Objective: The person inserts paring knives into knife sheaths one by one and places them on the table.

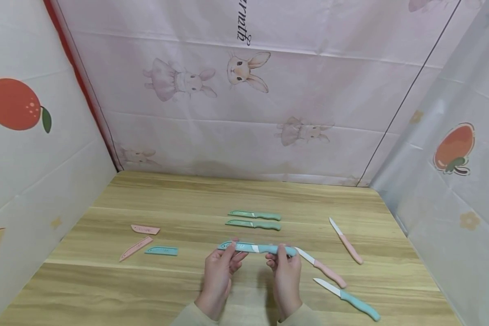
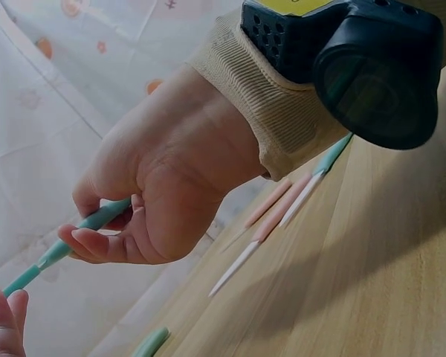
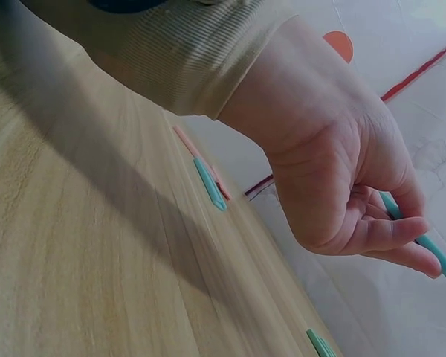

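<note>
Above the wooden table, both hands hold a blue paring knife [image 1: 269, 249] level, its blade inside a blue sheath [image 1: 244, 246] except for a short white stretch by the handle. My left hand [image 1: 219, 274] pinches the sheath between thumb and fingers. At the other end, my right hand [image 1: 287, 276] pinches the handle near its butt. The left wrist view looks across at the right hand [image 2: 163, 171] on the handle, with left fingertips at the lower left edge. In the right wrist view the left hand [image 3: 342, 163] grips the sheath; the handle is out of frame.
Behind the hands lie two green sheathed knives [image 1: 254, 224], side by side. To the left are two pink sheaths [image 1: 145, 230] and a blue sheath [image 1: 161, 251]. Two bare pink knives [image 1: 350, 249] and a bare blue knife [image 1: 358, 305] lie right. Printed curtains surround the table [image 1: 106, 290].
</note>
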The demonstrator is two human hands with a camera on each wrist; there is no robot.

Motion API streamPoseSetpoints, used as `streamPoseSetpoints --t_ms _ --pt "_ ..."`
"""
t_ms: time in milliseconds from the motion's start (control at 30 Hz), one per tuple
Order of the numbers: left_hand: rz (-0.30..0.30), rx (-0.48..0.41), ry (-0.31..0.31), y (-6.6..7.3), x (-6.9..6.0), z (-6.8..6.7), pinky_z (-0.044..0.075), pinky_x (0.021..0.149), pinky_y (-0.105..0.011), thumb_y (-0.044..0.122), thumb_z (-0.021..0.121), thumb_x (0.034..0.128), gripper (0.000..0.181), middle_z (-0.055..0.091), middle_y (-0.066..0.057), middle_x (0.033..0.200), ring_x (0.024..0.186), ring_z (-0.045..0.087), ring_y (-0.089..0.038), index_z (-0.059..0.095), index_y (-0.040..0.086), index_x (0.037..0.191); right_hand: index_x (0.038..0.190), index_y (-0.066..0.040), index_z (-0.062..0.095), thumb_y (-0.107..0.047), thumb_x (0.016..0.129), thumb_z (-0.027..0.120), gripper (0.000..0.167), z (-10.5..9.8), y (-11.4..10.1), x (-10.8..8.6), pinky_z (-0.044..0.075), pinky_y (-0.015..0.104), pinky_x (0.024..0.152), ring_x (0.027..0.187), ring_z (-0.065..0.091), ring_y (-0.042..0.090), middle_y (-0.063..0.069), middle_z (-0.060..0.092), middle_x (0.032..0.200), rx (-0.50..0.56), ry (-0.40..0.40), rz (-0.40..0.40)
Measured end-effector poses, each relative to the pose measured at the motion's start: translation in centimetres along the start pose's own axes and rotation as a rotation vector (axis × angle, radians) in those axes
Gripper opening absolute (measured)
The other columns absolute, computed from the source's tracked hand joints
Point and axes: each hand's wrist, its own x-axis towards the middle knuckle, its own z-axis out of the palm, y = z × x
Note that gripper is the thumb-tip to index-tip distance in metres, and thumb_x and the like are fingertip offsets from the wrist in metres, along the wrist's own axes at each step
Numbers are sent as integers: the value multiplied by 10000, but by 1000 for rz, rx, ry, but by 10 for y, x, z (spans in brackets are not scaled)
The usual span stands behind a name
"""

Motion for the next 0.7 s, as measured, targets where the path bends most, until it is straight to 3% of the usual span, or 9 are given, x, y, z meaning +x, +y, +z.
streamPoseSetpoints --t_ms 700 --pt "-15 -6 -16 -2 -2 1 523 569 -159 183 550 952 392 688 -146 978 797 687 -138 512 -108 1212 1043 10 383 -130 1006 399 145 2 1 -3 515 177 587 658 586 81 38 579 783 -16 -2 8"
